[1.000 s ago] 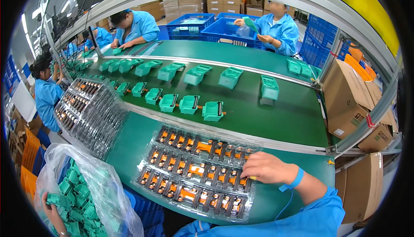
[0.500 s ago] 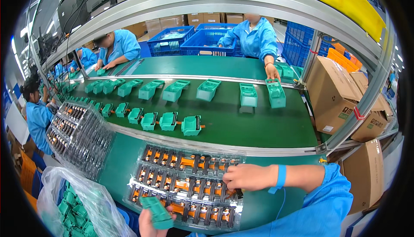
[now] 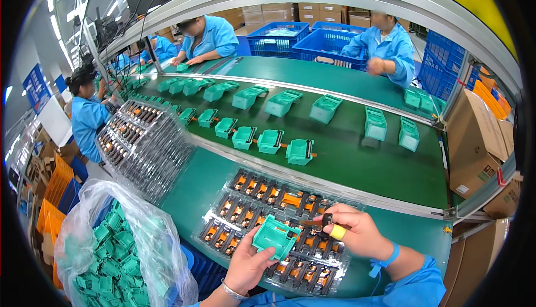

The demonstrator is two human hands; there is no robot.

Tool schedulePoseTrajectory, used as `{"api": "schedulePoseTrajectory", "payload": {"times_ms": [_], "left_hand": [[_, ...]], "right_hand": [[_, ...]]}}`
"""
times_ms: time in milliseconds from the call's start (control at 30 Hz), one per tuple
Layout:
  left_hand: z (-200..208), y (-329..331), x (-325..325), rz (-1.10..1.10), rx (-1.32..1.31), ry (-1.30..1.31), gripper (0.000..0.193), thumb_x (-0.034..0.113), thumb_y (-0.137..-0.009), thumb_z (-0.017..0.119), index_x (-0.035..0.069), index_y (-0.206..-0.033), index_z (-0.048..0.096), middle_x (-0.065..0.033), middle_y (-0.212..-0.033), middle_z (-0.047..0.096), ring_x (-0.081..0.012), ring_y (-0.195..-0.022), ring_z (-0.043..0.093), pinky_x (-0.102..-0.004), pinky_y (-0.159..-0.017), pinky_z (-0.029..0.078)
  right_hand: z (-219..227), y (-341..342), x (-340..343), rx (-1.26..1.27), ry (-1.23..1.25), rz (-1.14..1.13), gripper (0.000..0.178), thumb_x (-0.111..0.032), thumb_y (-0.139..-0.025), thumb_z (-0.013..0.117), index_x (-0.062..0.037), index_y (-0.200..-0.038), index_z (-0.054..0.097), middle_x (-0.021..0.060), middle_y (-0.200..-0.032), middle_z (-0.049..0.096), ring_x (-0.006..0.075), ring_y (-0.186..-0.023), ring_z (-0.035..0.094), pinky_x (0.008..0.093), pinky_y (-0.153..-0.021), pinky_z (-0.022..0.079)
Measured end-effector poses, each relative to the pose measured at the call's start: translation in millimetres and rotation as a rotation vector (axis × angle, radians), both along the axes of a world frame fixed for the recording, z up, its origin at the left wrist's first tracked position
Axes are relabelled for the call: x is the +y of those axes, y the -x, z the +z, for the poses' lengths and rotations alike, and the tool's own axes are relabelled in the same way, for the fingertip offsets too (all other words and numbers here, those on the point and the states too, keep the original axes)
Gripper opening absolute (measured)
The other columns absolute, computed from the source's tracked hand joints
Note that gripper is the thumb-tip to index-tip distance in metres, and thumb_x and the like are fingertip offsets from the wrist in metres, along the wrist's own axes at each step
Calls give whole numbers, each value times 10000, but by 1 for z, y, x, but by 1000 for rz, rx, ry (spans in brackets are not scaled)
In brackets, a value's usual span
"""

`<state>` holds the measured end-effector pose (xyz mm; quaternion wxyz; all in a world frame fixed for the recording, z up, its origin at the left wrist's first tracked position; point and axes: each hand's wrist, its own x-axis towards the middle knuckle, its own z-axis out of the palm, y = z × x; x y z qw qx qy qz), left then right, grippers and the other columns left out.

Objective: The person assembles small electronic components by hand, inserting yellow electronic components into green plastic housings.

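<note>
My left hand [image 3: 245,266] is closed on a green plastic housing [image 3: 276,235], its hollow side facing up. Close by on the right, my right hand [image 3: 360,234] pinches a small black part with an orange strip [image 3: 328,219]. One of its fingers wears a yellow cover, and a blue band circles the wrist. Both hands are above a clear blister tray [image 3: 207,217], which holds rows of similar black-and-orange parts. The housing and the small part are near each other; whether they touch, I cannot tell.
A plastic bag [image 3: 164,245] of green housings stands at lower left, beside stacked blister trays [image 3: 146,159]. Beyond a metal rail, the green conveyor belt [image 3: 357,164] carries rows of housings, the nearer ones fitted with black parts. Co-workers sit across it; cartons [image 3: 472,139] stand at right.
My left hand has raised the housing and turned its hollow side up. My right hand has lifted the small part off the tray. The view has shifted; the co-worker's hand has left the belt.
</note>
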<state>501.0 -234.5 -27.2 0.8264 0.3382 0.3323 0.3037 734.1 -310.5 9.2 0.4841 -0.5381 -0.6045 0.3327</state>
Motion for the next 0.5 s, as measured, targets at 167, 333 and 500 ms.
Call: {"api": "schedulePoseTrajectory", "payload": {"times_ms": [167,333,500], "left_hand": [[-12,1,-4,15,205,-426,726,-39,-815,630,-30,-1390,187,-168,-1259,462,-197,-1099,518,-297,-891,466],[-7,-2,-9,0,226,-428,710,-70,-798,633,-31,-1381,228,-134,-1284,444,-185,-1142,478,-311,-935,442],[-4,-4,-13,-18,209,-382,728,-74,-791,640,-13,-1389,228,-131,-1296,437,-187,-1145,477,-315,-943,434]], "right_hand": [[3,25,12,-75,-104,-81,179,-31,-775,692,26,-934,630,79,-796,598,130,-696,553,266,-590,445],[-12,28,20,-192,-28,-82,198,-61,-767,715,7,-935,635,65,-768,596,115,-642,563,234,-562,456],[-14,33,23,-255,28,-93,192,-78,-768,717,-3,-928,641,64,-760,593,110,-636,571,235,-567,467]]}}
